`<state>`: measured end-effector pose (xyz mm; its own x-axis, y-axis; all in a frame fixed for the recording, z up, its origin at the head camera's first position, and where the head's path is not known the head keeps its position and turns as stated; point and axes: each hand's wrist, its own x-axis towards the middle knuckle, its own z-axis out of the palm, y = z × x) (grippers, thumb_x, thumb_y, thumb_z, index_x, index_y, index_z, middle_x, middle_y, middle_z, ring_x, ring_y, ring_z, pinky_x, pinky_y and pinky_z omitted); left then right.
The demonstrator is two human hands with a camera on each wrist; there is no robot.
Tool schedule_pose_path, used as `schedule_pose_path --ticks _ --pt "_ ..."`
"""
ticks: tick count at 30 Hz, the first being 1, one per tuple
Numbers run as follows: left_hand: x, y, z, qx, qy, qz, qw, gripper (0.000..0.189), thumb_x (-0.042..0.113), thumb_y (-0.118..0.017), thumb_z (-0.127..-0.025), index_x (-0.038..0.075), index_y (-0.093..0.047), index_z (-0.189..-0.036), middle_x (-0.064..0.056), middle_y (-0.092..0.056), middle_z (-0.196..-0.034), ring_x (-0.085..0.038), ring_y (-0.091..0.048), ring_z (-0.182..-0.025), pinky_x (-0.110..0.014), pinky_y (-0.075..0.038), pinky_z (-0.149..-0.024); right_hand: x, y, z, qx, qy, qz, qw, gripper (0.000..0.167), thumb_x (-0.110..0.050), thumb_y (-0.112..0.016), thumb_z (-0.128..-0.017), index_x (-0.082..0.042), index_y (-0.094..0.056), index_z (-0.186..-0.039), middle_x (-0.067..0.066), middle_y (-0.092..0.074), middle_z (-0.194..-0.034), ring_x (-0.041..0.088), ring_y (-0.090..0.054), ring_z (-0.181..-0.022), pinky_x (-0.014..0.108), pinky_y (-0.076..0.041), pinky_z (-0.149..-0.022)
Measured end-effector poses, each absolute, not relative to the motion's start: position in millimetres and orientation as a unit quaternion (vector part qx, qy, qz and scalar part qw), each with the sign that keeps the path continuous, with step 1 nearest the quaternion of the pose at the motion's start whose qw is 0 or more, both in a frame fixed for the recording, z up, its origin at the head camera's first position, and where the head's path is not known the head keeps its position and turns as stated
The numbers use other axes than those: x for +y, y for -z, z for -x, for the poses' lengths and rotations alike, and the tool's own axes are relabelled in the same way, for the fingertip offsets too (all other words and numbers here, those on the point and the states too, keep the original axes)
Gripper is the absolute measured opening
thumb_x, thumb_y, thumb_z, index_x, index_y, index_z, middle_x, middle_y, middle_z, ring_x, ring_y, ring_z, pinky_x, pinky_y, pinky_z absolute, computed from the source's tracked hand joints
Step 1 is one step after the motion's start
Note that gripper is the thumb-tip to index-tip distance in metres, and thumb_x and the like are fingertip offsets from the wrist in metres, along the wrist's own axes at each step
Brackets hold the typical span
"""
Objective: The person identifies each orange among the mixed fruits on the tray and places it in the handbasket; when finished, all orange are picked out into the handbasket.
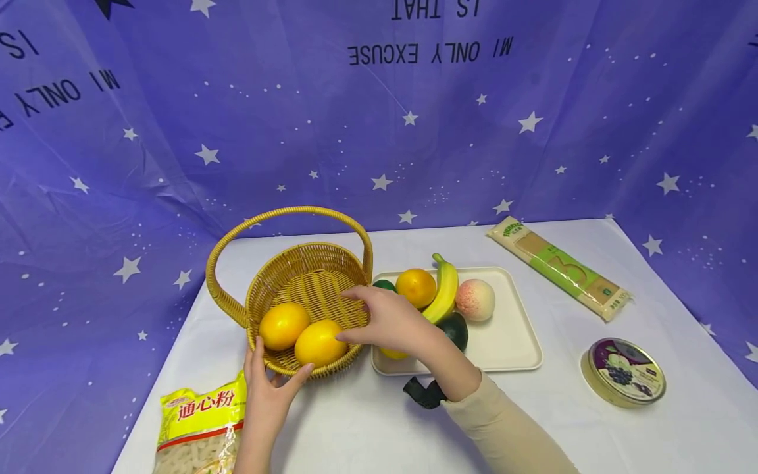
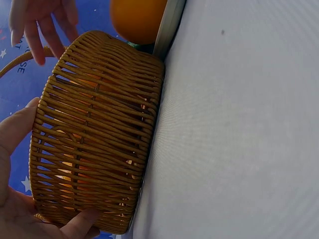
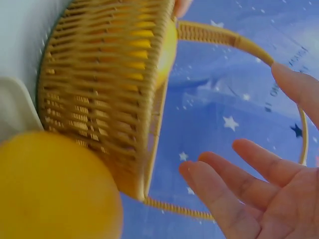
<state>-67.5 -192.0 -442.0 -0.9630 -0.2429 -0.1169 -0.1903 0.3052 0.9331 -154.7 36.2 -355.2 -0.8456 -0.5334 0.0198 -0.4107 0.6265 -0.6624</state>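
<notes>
A wicker basket [image 1: 304, 253] with a tall arched handle stands at the left of the table. Two yellow-orange fruits, one at the left [image 1: 284, 325] and one at the front [image 1: 320, 343], lie inside it. My left hand [image 1: 268, 388] grips the basket's front-left rim, the thumb on the near edge and the fingers round the side. Over the right part of the basket, my right hand [image 1: 387, 319] is held with its fingers apart. Nothing lies in that hand in the right wrist view, where the palm [image 3: 279, 199] and spread fingers show beside the rim.
Right of the basket, a cream tray [image 1: 509, 349] bears an orange [image 1: 416, 288], a banana [image 1: 445, 293], a peach [image 1: 476, 300], a dark green fruit [image 1: 454, 331] and others. A noodle pack [image 1: 559, 266], a round tin [image 1: 624, 372] and a yellow pasta bag [image 1: 201, 428] lie around.
</notes>
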Motion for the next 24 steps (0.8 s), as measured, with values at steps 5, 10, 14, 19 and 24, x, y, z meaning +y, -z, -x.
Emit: schedule_pose_path --ticks 5,10,14,19,24 --pt "-191.9 441.8 68.3 -0.806 0.577 -0.131 0.026 0.114 0.032 -0.078 -0.082 0.016 0.008 -0.155 -0.013 0.023 -0.156 -0.043 -0.010 -0.142 -0.048 -0.033 -0.109 55.2 350.6 152.6 0.889 0.386 0.233 0.084 0.074 -0.051 -0.077 -0.077 -0.022 -0.051 -0.141 -0.005 -0.057 -0.130 0.015 -0.058 -0.101 0.032 -0.052 -0.083" --pt "-191.8 441.9 68.5 -0.807 0.576 -0.132 0.021 0.113 0.032 -0.078 -0.083 0.017 0.008 -0.155 -0.013 0.024 -0.156 -0.045 -0.011 -0.141 -0.048 -0.035 -0.108 77.2 351.8 150.6 0.878 0.430 0.196 0.072 0.072 -0.050 -0.080 -0.075 -0.023 -0.054 -0.137 -0.006 -0.058 -0.129 0.023 -0.060 -0.107 0.037 -0.052 -0.087" --pt "-191.8 441.7 68.1 -0.807 0.575 -0.135 0.018 0.113 0.033 -0.078 -0.083 0.018 0.009 -0.155 -0.012 0.024 -0.156 -0.045 -0.013 -0.141 -0.048 -0.036 -0.107 93.6 357.9 148.8 0.882 0.440 0.158 0.066 0.071 -0.054 -0.080 -0.073 -0.029 -0.056 -0.135 -0.008 -0.057 -0.129 0.023 -0.060 -0.109 0.039 -0.052 -0.089" --pt "-192.1 442.2 67.5 -0.808 0.573 -0.134 0.019 0.113 0.033 -0.077 -0.083 0.018 0.009 -0.155 -0.012 0.024 -0.156 -0.044 -0.013 -0.141 -0.046 -0.036 -0.107 107.9 369.3 144.7 0.885 0.441 0.137 0.062 0.071 -0.051 -0.080 -0.074 -0.023 -0.056 -0.135 0.000 -0.058 -0.131 0.025 -0.059 -0.108 0.042 -0.051 -0.090" --pt "-192.2 443.3 67.4 -0.810 0.570 -0.135 0.018 0.114 0.035 -0.077 -0.083 0.019 0.009 -0.155 -0.011 0.024 -0.156 -0.045 -0.015 -0.141 -0.045 -0.037 -0.106 112.5 381.7 140.6 0.894 0.427 0.120 0.060 0.071 -0.047 -0.080 -0.075 -0.017 -0.056 -0.135 0.000 -0.063 -0.121 0.026 -0.061 -0.106 0.042 -0.051 -0.088"
